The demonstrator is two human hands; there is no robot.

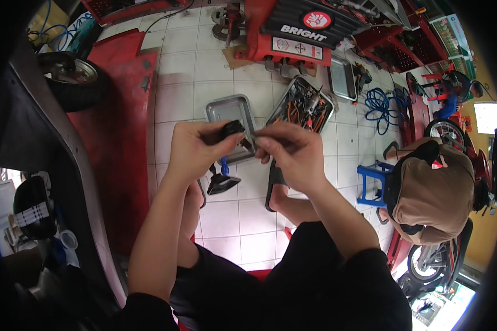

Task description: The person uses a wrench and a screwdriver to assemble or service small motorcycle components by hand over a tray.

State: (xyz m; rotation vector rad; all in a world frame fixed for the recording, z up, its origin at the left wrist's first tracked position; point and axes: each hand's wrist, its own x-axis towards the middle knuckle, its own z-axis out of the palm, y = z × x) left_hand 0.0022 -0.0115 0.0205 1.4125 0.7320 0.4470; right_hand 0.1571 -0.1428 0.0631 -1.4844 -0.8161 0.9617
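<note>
Over a shallow grey metal tray (214, 110), my left hand (196, 146) is closed around a small black part (233, 129); its exact kind does not show. My right hand (292, 151) is close beside it with thumb and fingers pinched together. A thin greyish piece shows between the two hands, too small to make out. Below my left hand, a black angular part (223, 185) and a blue handle (225, 166) are seen; part of both is hidden by the hand.
A second tray (327, 117) full of hand tools lies to the right of the grey one. Red lift platform (119, 143) and a wheel (72, 77) are at left. Blue hose (382, 107), a blue stool (374, 182) and a bent-over person (433, 190) beside motorcycles are at right.
</note>
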